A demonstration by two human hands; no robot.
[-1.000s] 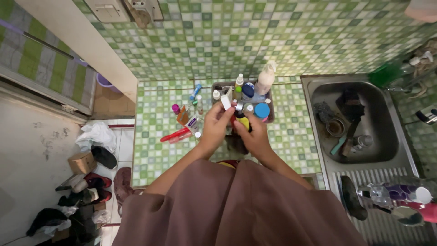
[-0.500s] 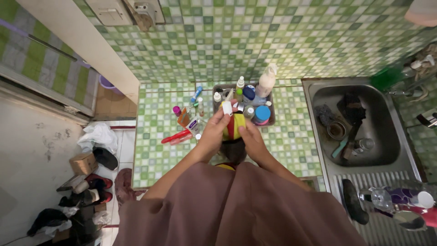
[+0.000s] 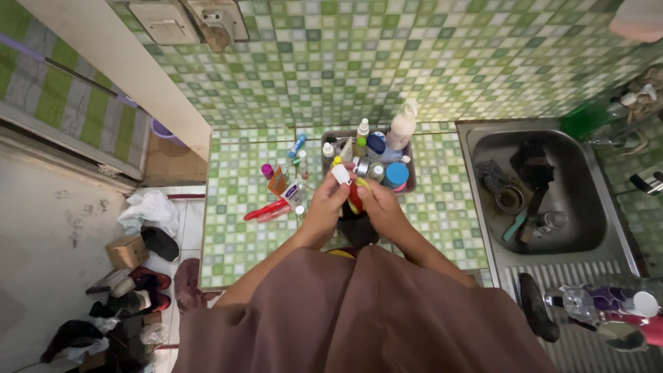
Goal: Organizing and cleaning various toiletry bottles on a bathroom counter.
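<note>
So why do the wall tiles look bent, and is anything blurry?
Head view: a wide lens bows the tiled wall and sink outward at the edges; the hands and their small items are slightly soft; light is even, with mild shine on the sink's steel.

The two hands hide most of the red and yellow thing (image 3: 355,193) between them, so its shape cannot be told. The left hand (image 3: 323,204) pinches a small white thing (image 3: 340,174), too small to tell what it is. The basket (image 3: 407,181) is mostly hidden by the bottles packed in it. The dark things in the sink (image 3: 594,242) are too blurry to name. A pink thing (image 3: 637,19) is cut off at the top corner. The brown sleeves (image 3: 359,318) cover the near edge of the counter (image 3: 235,235).
</note>
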